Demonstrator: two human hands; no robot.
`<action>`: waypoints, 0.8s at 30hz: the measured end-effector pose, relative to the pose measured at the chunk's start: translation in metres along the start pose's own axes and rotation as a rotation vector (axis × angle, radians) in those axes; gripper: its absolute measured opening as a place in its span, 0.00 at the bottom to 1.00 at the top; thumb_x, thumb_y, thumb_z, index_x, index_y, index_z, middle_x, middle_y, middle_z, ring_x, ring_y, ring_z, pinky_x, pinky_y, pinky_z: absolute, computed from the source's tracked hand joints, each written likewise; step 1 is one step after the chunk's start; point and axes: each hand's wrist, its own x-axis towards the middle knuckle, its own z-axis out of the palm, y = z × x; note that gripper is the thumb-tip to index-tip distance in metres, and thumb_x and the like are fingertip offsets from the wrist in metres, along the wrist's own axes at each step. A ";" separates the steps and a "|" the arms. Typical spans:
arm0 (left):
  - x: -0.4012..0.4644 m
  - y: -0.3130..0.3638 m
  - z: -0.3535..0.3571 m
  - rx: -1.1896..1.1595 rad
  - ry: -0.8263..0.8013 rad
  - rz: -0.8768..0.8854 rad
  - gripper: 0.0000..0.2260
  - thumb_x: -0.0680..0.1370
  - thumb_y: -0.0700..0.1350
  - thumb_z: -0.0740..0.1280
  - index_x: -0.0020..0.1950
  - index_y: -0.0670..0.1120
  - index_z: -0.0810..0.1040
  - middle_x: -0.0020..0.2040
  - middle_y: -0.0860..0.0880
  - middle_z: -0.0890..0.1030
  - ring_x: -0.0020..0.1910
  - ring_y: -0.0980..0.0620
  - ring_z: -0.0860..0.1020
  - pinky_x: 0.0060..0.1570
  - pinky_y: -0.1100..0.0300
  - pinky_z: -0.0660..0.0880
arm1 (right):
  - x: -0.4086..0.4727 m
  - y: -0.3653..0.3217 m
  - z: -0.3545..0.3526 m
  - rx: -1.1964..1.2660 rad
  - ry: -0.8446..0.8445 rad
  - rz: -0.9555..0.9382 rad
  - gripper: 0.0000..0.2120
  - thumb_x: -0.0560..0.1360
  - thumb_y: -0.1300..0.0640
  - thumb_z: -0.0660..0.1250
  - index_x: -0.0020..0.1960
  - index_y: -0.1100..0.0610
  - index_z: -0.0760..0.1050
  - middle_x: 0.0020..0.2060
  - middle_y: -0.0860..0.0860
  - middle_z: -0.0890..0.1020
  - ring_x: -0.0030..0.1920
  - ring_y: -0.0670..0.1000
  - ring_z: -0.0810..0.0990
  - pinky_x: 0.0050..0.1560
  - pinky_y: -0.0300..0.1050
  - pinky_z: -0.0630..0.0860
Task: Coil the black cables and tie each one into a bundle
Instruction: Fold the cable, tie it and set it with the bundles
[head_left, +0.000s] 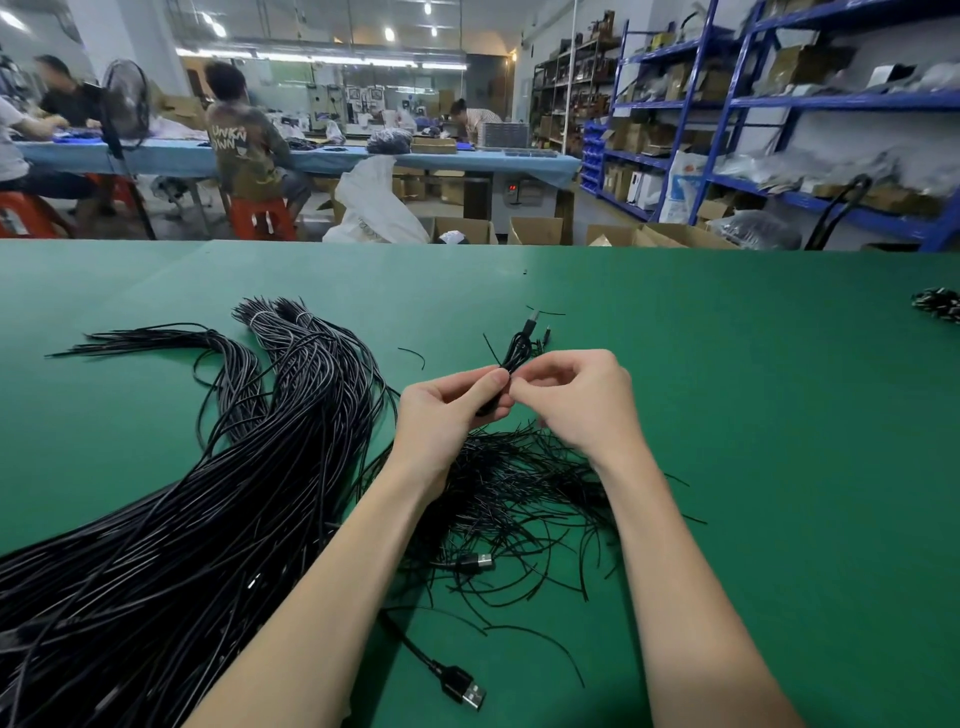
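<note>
White block letters stand on the back of a seated person's brown patterned shirt (248, 150), in two lines that read roughly "UNKN" over "OWN"; the strokes are soft, so the spelling is not certain. A small red display (512, 187) glows on a grey box under the far blue-covered bench, but its digits are too small to read. Faint grey print on the white plastic bag (371, 208) cannot be made out.

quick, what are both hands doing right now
Left hand: grips the coiled cable.
Right hand: pinches the same coiled cable at its middle.
</note>
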 end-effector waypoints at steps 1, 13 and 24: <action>0.000 0.000 0.000 0.010 -0.005 0.001 0.02 0.76 0.40 0.74 0.47 0.42 0.86 0.42 0.42 0.87 0.38 0.52 0.84 0.45 0.63 0.81 | 0.000 -0.001 -0.001 -0.001 -0.009 -0.001 0.01 0.63 0.53 0.75 0.35 0.49 0.85 0.29 0.44 0.85 0.28 0.44 0.83 0.33 0.42 0.83; -0.003 0.001 0.004 -0.016 -0.005 -0.060 0.02 0.76 0.40 0.74 0.46 0.42 0.87 0.41 0.42 0.86 0.37 0.53 0.83 0.43 0.65 0.80 | 0.001 0.000 -0.014 0.015 -0.107 0.041 0.04 0.68 0.59 0.75 0.36 0.52 0.86 0.28 0.45 0.84 0.28 0.45 0.82 0.35 0.40 0.82; -0.002 0.011 0.007 -0.243 0.019 -0.126 0.09 0.76 0.37 0.72 0.36 0.41 0.87 0.37 0.44 0.84 0.36 0.54 0.83 0.41 0.64 0.80 | 0.002 0.014 -0.003 0.725 -0.393 0.403 0.06 0.79 0.60 0.71 0.44 0.60 0.81 0.34 0.48 0.81 0.32 0.43 0.79 0.33 0.35 0.79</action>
